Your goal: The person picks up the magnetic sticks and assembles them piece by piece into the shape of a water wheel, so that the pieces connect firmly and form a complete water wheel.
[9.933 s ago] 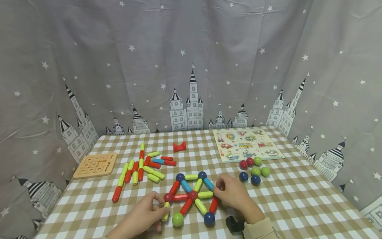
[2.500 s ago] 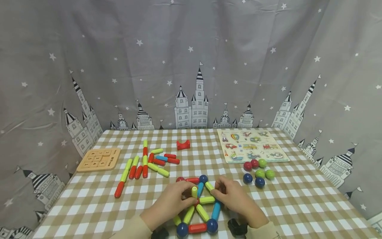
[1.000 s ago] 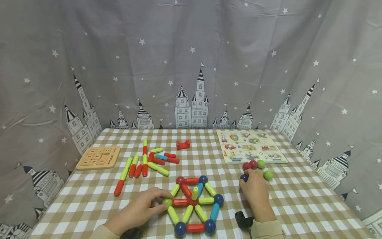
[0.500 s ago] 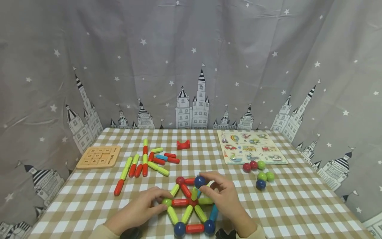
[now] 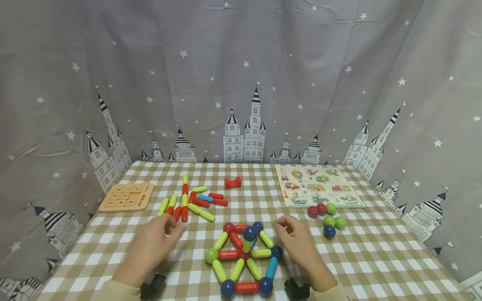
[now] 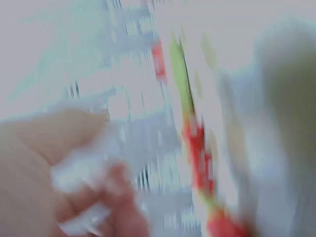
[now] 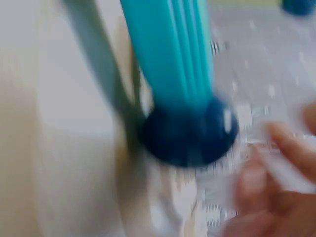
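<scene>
A flat hexagon of magnetic sticks and balls lies on the table, its spokes meeting at a red centre ball. From that centre rises a yellow-green magnetic stick, topped by a dark blue ball. My left hand, blurred, is left of the hexagon with loosely bent fingers and nothing in them. It overlaps the near ends of the loose sticks. Just right of the hexagon, my right hand is empty, fingers relaxed near a blue corner ball. The right wrist view shows a light blue stick ending in a ball.
Spare balls in red, green and blue sit at the right, before a picture puzzle board. A wooden number puzzle lies far left. Toward the back stands a red curved block. Checked cloth covers the table.
Sticks and balls have been rearranged into a closed hexagon with an upright stick. My right hand placed a blue ball on it and drew back right. My left hand left the green ball, moving left.
</scene>
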The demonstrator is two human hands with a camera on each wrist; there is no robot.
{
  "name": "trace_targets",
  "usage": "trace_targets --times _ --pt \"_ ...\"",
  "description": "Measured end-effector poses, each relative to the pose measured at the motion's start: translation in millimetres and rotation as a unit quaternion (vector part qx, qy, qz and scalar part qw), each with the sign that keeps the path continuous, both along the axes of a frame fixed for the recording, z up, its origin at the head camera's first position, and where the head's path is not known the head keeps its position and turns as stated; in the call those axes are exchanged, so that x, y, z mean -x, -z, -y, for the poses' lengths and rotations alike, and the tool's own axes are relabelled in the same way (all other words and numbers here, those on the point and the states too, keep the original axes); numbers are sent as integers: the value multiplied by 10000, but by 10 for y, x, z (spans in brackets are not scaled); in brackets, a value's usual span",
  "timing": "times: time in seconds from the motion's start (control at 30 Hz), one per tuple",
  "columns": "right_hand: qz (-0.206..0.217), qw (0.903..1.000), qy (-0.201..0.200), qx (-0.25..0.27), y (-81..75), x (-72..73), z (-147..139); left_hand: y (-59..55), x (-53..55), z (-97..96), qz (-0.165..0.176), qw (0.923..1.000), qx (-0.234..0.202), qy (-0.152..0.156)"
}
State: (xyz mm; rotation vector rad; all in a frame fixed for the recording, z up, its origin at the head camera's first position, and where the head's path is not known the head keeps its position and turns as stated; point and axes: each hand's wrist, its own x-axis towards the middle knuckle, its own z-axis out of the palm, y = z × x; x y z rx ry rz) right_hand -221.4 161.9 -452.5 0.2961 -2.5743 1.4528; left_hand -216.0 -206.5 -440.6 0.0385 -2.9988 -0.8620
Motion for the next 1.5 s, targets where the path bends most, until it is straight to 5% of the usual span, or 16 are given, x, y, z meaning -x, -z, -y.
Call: trace_targets --times 0.07,0.13,0.5,0.73,0.83,0.97,1.03,1.13,1.27,1.5 --pt "509 9971 194 -523 17 42 -74 -29 21 175 -40 9972 413 -624" --pt "814 9935 75 -796 41 68 -124 -11 38 308 127 9950 532 -831" --pt "1128 9899 -130 -847 115 58 -95 102 114 245 456 9968 563 -336" --pt "1102 9900 -129 -874 132 63 -68 124 115 213 303 9950 931 -194" --pt "1133 9900 -180 -821 144 62 -58 119 96 171 323 9965 750 -184" --pt "1215 9893 -232 -767 153 61 -44 83 39 34 -154 9983 -458 322" --pt "1213 9892 -221 -796 154 62 -39 73 -7 -48 -477 9871 -1263 863" --pt "1186 9892 -196 -842 152 66 -35 94 -77 -144 -817 9605 -1968 1789" --pt "1164 9891 -198 -878 147 73 -31 177 -118 -239 -695 9424 -1981 2604" --pt "1154 9887 -225 -925 141 68 -38 271 -89 -320 -424 9491 -1586 2687"
